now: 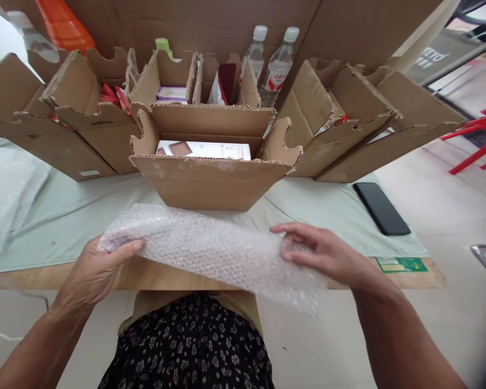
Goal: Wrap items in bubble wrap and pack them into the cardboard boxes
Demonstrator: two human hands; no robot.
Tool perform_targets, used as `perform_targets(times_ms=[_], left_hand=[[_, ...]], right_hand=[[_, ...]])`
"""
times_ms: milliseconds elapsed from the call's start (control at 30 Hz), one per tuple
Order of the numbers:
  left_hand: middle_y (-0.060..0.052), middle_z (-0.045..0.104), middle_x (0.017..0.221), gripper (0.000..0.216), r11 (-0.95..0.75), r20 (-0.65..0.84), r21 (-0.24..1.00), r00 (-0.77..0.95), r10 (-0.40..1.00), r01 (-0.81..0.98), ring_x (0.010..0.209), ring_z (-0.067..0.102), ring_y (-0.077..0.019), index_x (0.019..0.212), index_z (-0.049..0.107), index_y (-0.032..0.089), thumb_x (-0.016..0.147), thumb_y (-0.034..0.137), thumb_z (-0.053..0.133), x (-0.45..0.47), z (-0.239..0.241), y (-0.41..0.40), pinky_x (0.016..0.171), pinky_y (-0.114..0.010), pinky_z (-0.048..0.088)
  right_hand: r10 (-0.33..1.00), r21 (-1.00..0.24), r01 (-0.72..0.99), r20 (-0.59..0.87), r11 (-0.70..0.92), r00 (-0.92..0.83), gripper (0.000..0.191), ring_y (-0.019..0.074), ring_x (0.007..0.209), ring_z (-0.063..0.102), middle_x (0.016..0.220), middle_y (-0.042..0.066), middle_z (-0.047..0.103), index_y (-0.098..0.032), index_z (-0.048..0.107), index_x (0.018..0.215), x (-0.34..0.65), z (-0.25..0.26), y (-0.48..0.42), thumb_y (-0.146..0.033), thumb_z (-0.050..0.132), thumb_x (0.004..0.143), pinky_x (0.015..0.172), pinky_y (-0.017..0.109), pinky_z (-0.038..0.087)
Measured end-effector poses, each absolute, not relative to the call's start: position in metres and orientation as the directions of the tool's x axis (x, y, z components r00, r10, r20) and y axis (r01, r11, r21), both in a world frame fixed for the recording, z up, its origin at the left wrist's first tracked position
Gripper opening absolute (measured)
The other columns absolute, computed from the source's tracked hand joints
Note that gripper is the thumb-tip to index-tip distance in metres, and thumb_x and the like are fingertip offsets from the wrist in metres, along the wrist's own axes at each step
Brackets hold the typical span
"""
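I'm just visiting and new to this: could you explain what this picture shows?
There's no machine: a person works bare-handed, seen from a camera worn on the head, looking forward and down. The left hand holds one end of some bubble wrap; the right hand is at the other, too blurred to tell how firmly it grips. A pale cloth covers much of the table. On it stand open cardboard boxes; the front box contains a white carton. What looks like a black phone lies to the right.
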State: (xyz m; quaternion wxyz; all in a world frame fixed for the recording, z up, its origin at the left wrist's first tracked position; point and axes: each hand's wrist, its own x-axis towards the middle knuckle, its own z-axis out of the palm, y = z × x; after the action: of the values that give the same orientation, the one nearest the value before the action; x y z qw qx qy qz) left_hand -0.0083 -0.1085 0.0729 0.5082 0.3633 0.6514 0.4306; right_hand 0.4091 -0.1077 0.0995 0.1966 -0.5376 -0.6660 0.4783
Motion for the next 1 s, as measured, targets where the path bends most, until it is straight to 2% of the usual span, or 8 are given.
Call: perform_targets(times_ms=[133, 267, 400, 533, 633, 733, 867, 1000], left_hand=[[0.006, 0.059, 0.058, 0.043, 0.478, -0.459, 0.854, -0.133, 0.878, 0.205, 0.048, 0.042, -0.0082, 0.09, 0.068, 0.021, 0.063, 0.044, 0.092, -0.019, 0.051, -0.108, 0.043, -0.018, 0.033], [0.006, 0.061, 0.059, 0.072, 0.537, -0.511, 0.78, -0.168, 0.843, 0.321, 0.046, 0.046, -0.0124, 0.122, 0.063, 0.027, 0.062, 0.056, 0.09, -0.044, 0.052, -0.118, 0.039, -0.019, 0.032], [-0.001, 0.075, 0.095, 0.067, 0.367, -0.173, 0.795, -0.399, 0.9, 0.483, 0.081, 0.071, -0.0241, 0.129, 0.062, 0.034, 0.072, 0.063, 0.079, -0.056, 0.065, -0.124, 0.062, -0.03, 0.058], [-0.008, 0.071, 0.126, 0.064, 0.157, 0.034, 0.779, -0.292, 0.956, 0.606, 0.099, 0.071, -0.0296, 0.136, 0.061, 0.029, 0.081, 0.062, 0.071, -0.028, 0.069, -0.108, 0.082, -0.045, 0.062], [-0.013, 0.058, 0.15, 0.075, -0.03, 0.162, 0.81, -0.173, 0.972, 0.586, 0.121, 0.066, -0.0329, 0.152, 0.046, 0.027, 0.086, 0.054, 0.069, 0.01, 0.068, -0.08, 0.099, -0.054, 0.059], [-0.015, 0.055, 0.152, 0.077, -0.14, 0.222, 0.856, -0.109, 0.969, 0.499, 0.133, 0.059, -0.0342, 0.154, 0.041, 0.025, 0.086, 0.047, 0.069, 0.043, 0.065, -0.054, 0.109, -0.058, 0.053], [-0.011, 0.062, 0.137, 0.065, -0.163, 0.214, 0.911, -0.098, 0.972, 0.378, 0.121, 0.065, -0.0279, 0.146, 0.046, 0.024, 0.086, 0.038, 0.068, 0.065, 0.061, -0.045, 0.108, -0.056, 0.055], [-0.009, 0.062, 0.139, 0.057, -0.154, 0.205, 0.928, -0.12, 0.971, 0.341, 0.119, 0.065, -0.0258, 0.142, 0.049, 0.026, 0.089, 0.034, 0.067, 0.068, 0.061, -0.05, 0.106, -0.052, 0.056]], right_hand=[[0.922, -0.806, 0.589, -0.269, -0.057, -0.278, 0.05, 0.0172, 0.07, 0.062, 0.079, 0.002, 0.069, -0.015, 0.07, 0.123, 0.409, 0.073, -0.063, -0.045, 0.071, 0.083, 0.067, 0.03, 0.05], [0.978, -0.679, 0.732, -0.111, 0.054, -0.175, 0.044, 0.025, 0.093, 0.069, 0.103, 0.009, 0.075, -0.017, 0.07, 0.123, 0.412, 0.057, -0.066, -0.039, 0.066, 0.085, 0.087, 0.041, 0.055], [0.99, -0.541, 0.83, 0.111, 0.135, -0.089, 0.032, 0.0287, 0.097, 0.071, 0.11, 0.01, 0.076, -0.021, 0.072, 0.114, 0.425, 0.064, -0.087, -0.043, 0.063, 0.091, 0.091, 0.048, 0.056], [0.984, -0.604, 0.782, 0.166, 0.154, -0.065, 0.038, 0.0269, 0.097, 0.073, 0.12, 0.011, 0.075, -0.023, 0.066, 0.125, 0.414, 0.071, -0.088, -0.045, 0.063, 0.094, 0.079, 0.041, 0.06], [0.974, -0.656, 0.726, 0.209, 0.204, -0.085, 0.051, 0.0276, 0.104, 0.072, 0.131, 0.013, 0.07, -0.022, 0.057, 0.136, 0.39, 0.072, -0.071, -0.045, 0.066, 0.091, 0.081, 0.04, 0.06], [0.973, -0.677, 0.708, 0.218, 0.204, -0.072, 0.049, 0.0262, 0.091, 0.071, 0.117, 0.012, 0.072, -0.022, 0.056, 0.126, 0.37, 0.068, -0.052, -0.051, 0.066, 0.088, 0.071, 0.038, 0.059], [0.977, -0.683, 0.71, 0.211, 0.173, -0.035, 0.041, 0.0249, 0.077, 0.067, 0.091, 0.008, 0.07, -0.023, 0.057, 0.099, 0.358, 0.06, -0.036, -0.062, 0.064, 0.087, 0.062, 0.036, 0.054], [0.969, -0.699, 0.69, 0.247, 0.188, -0.013, 0.039, 0.0242, 0.076, 0.063, 0.088, 0.008, 0.069, -0.023, 0.057, 0.093, 0.35, 0.058, -0.028, -0.061, 0.063, 0.087, 0.065, 0.037, 0.053]])
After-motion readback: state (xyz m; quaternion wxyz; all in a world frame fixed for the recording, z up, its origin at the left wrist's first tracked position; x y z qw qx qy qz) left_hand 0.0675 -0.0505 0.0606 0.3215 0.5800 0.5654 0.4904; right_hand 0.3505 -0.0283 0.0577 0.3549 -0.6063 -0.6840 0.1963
